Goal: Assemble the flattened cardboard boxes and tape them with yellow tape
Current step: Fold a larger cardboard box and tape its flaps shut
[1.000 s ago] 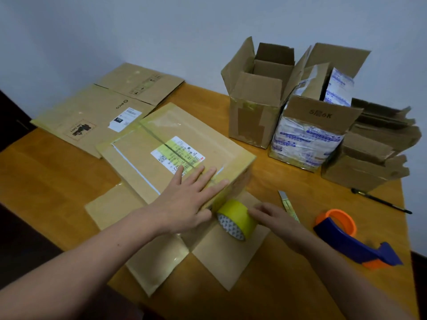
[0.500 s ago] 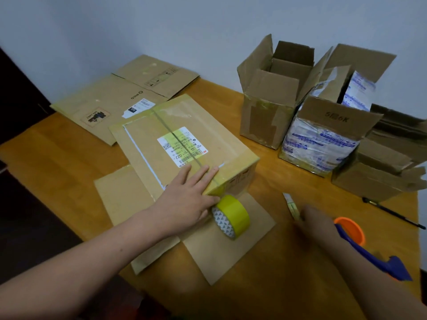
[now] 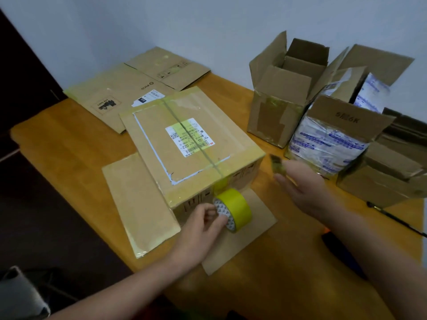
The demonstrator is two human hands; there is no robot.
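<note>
so the box (image 3: 191, 144) sits mid table (image 3: 69, 158), flaps spread flat around its base, yellowish tape down its top seam. The yellow tape roll (image 3: 238, 210) stands on edge on one flap, right against the box's near side. Left hand (image 3: 203, 225) has its grip curled on the roll's core. Right hand (image 3: 300, 188) hovers beside the box, grip pinching a small blurry cutter (image 3: 278, 166). Flattened boxes (image 3: 129, 88) lie back left, open boxes (image 3: 284, 93) on the right
</note>
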